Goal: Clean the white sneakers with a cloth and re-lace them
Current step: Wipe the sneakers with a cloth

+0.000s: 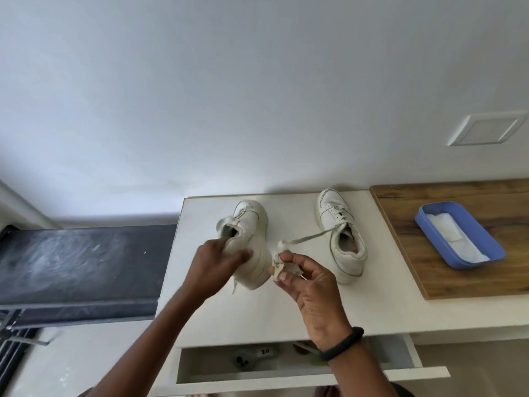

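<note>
Pulled-out drawer (286,378) nearest, below white counter (372,305). On counter: left-side sneaker (252,224) and right-side sneaker (336,242), apart. Heel of left-side sneaker gripped by left hand (217,262), fingers curled round it. Crumpled cloth (282,260) pinched in right hand (312,285), between sneakers. Lace (310,236) trailing from right-side sneaker toward cloth.

Left hand (220,259): bare, with a bare wrist behind it.
Right hand (309,285): bare, with short, plain fingernails.
Wristband (343,343): thick, rounded, matte black loop, snug around the right wrist.
Forearms: both uncovered down to the bottom edge of the view.
</note>
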Available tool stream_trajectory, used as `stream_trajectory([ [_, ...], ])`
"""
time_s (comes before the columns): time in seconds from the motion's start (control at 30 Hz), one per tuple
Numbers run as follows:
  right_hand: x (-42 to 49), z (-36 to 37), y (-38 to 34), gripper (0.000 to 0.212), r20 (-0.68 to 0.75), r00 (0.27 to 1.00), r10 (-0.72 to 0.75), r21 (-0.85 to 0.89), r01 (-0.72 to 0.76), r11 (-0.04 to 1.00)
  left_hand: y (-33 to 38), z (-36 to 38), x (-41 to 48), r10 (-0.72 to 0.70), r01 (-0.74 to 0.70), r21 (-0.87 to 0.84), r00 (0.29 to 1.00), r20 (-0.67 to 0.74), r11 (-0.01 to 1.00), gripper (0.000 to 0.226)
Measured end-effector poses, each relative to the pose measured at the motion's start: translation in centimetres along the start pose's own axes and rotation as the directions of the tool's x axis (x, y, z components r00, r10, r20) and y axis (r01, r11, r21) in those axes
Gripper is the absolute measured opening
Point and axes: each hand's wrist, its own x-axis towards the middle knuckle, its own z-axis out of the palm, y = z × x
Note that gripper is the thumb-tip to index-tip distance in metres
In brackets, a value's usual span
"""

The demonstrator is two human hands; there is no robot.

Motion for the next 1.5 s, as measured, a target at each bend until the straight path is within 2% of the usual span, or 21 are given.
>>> stream_trajectory([
  [0.2,-4.2,3.7,-0.5,0.029,0.090,0.995,0.036,-0.048,-0.032,0.998,-0.4,-3.7,-4.0,-0.029,0.009,-0.309,0.998,-0.060,0.951,0.017],
  [0.37,-6.0,5.1,-2.2,0.032,0.088,0.996,-0.013,0.039,0.010,0.999,-2.2,-6.4,-8.6,-0.012,-0.001,-0.468,1.000,-0.023,0.884,0.042],
  [0.43,-6.7,5.3,-2.9,0.035,0.091,0.996,-0.009,0.025,0.006,1.000,-2.3,-7.1,-10.4,0.027,-0.025,-0.498,1.000,-0.004,0.867,0.040],
  [0.5,-7.9,5.6,-3.4,0.036,0.106,0.994,-0.022,-0.017,0.024,1.000,-2.0,-7.7,-11.8,0.041,-0.036,-0.542,0.999,-0.003,0.840,0.036],
  [0.6,-10.6,6.4,-4.2,0.027,0.144,0.983,-0.118,-0.174,0.143,0.974,-1.2,-8.1,-13.7,0.061,-0.067,-0.618,0.998,-0.031,0.783,0.048],
  [0.67,-12.6,6.9,-4.5,0.022,0.183,0.954,-0.236,-0.346,0.287,0.893,-0.2,-8.4,-15.3,0.105,-0.108,-0.614,0.994,-0.041,0.782,0.045],
  [0.7,-13.5,7.1,-4.6,0.020,0.218,0.930,-0.296,-0.440,0.364,0.821,0.1,-8.5,-16.1,0.121,-0.120,-0.603,0.992,-0.040,0.788,0.042],
  [0.8,-16.0,7.0,-4.8,0.015,0.397,0.799,-0.452,-0.642,0.594,0.485,0.5,-8.7,-18.9,0.146,-0.144,-0.605,0.988,-0.046,0.783,0.039],
  [0.9,-17.6,6.9,-5.1,0.020,0.564,0.654,-0.504,-0.676,0.716,0.172,1.2,-8.9,-20.9,0.151,-0.165,-0.601,0.986,-0.073,0.782,0.039],
  [1.0,-18.8,7.0,-5.3,0.022,0.665,0.568,-0.485,-0.648,0.762,0.004,1.7,-9.1,-21.9,0.158,-0.183,-0.623,0.983,-0.096,0.760,0.037],
  [1.3,-21.6,7.9,-4.0,0.011,0.690,0.483,-0.540,-0.664,0.719,-0.205,2.7,-7.3,-24.1,0.189,-0.259,-0.581,0.965,-0.180,0.772,0.025],
  [1.33,-21.7,7.9,-4.2,0.012,0.692,0.492,-0.529,-0.663,0.722,-0.196,2.6,-7.4,-24.3,0.203,-0.264,-0.576,0.964,-0.170,0.773,0.026],
  [1.5,-21.5,8.3,-5.8,0.012,0.648,0.617,-0.447,-0.691,0.723,-0.005,2.2,-8.3,-25.3,0.256,-0.279,-0.543,0.959,-0.120,0.792,0.027],
])
